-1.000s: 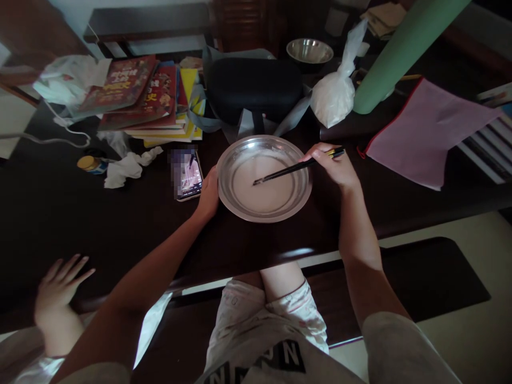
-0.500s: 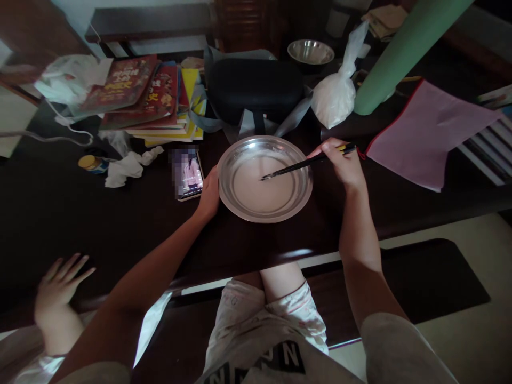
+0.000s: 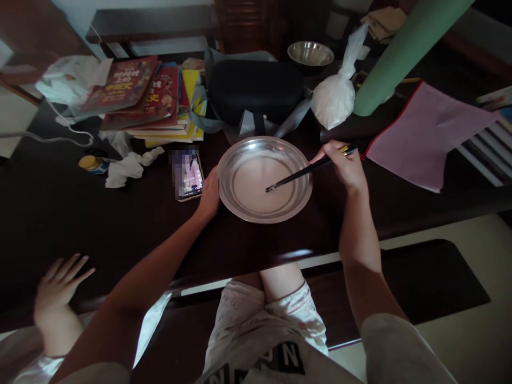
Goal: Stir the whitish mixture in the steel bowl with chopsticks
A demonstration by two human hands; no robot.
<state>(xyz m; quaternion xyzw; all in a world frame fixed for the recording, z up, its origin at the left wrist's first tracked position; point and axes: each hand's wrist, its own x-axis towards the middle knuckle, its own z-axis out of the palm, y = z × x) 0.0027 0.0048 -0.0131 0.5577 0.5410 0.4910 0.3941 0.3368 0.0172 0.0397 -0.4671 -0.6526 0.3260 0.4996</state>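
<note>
A shiny metal bowl [image 3: 226, 200] stands on the dark table in front of me. Pale, milky liquid [image 3: 252, 184] covers its bottom. My left hand [image 3: 210, 191] grips the bowl's left side, its fingertips partly hidden behind the rim. Dark chopsticks [image 3: 300, 173] are held in my right hand [image 3: 342, 162], fingers closed round their upper end. Their tips dip into the liquid right of the bowl's middle, with a little white stuff on them. Just left of my left hand lies a lit phone [image 3: 191, 173].
Behind the bowl sit a black case [image 3: 256, 85] and a tied bag of white powder [image 3: 333, 104]. Stacked books [image 3: 140, 101], crumpled tissue [image 3: 126, 169] and a yellow-lidded jar [image 3: 91, 164] lie left. Another person's hand [image 3: 60, 288] rests at the table's left edge. A second metal bowl [image 3: 311, 53] stands farther back.
The chopstick tips have shifted slightly right and toward me within the bowl. My right hand has moved a little with them; my left hand stays on the bowl.
</note>
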